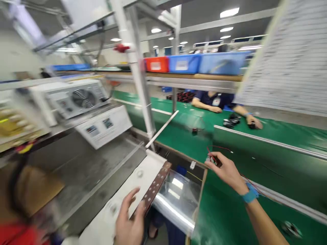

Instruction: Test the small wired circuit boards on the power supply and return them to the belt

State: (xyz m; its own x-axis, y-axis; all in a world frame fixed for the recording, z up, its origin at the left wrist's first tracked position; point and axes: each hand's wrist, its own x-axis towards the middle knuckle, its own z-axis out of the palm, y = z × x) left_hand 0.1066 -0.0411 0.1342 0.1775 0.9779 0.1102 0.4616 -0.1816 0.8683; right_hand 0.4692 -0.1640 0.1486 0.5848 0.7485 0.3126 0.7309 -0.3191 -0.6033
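We see the small wired part (212,159) pinched between the fingertips of the right hand (227,170), near an edge of the green bench surface (219,207); its long axis we cannot tell. The left hand (130,219), empty with fingers loosely spread, lies well apart, leftward and nearer us, beside the brown studded strip (154,185), which runs obliquely away.

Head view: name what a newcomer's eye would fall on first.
The red bin and blue bins on the shelf, upper centre, probably stand out first. The right hand, right of centre, pinches a small part with red wires over the green bench, a blue band on its wrist. The open left hand, bottom centre-left, is near the brown strip.
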